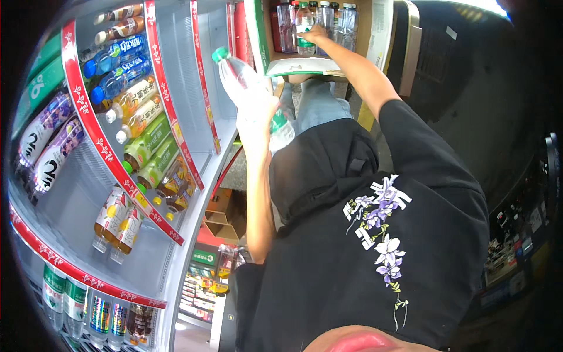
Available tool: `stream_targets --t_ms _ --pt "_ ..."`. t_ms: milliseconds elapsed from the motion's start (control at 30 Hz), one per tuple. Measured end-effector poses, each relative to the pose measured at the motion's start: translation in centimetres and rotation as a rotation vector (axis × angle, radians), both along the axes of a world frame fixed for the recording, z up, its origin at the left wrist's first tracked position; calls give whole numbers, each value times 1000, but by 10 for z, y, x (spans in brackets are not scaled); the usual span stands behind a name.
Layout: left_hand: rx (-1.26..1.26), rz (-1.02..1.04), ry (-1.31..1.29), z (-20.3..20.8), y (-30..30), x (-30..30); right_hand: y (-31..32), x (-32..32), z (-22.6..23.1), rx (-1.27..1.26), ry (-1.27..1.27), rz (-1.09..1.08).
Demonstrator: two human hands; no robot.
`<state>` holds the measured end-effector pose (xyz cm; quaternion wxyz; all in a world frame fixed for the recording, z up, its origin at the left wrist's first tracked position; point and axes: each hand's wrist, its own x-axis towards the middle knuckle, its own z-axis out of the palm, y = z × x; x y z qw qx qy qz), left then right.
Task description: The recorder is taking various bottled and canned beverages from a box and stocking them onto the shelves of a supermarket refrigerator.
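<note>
My left hand [256,114] is closed around a clear plastic water bottle [234,73] with a green cap and a green label. The bottle is tilted, its cap end pointing up and to the left, between the shelves and my lap. My right hand [315,35] reaches into an open cardboard box [379,41], its fingers closed on a second water bottle [305,47] with a green-and-white label. That bottle stands upright in the box among several other clear and dark bottles [349,29].
At the left stands a cooler with red-edged shelves [105,146]. It holds blue-capped bottles [120,58], green-labelled drinks [153,146], two tea bottles [120,223] and water bottles [64,296]. A brown carton [223,217] and a stocked display [199,287] lie beyond my left arm.
</note>
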<state>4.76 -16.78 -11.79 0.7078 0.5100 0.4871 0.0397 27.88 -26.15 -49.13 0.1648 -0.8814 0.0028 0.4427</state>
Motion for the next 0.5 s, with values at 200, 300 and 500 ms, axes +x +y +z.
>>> stream_targets --t_ms 200,300,500 --pt "-57 136 216 -1 -8 -98 33 -24 -17 -172 -173 46" --pt "-2 242 154 -1 -21 -128 6 -14 -20 -17 -144 153" --pt "333 207 65 11 -14 -166 -33 -4 49 265 -432 251"
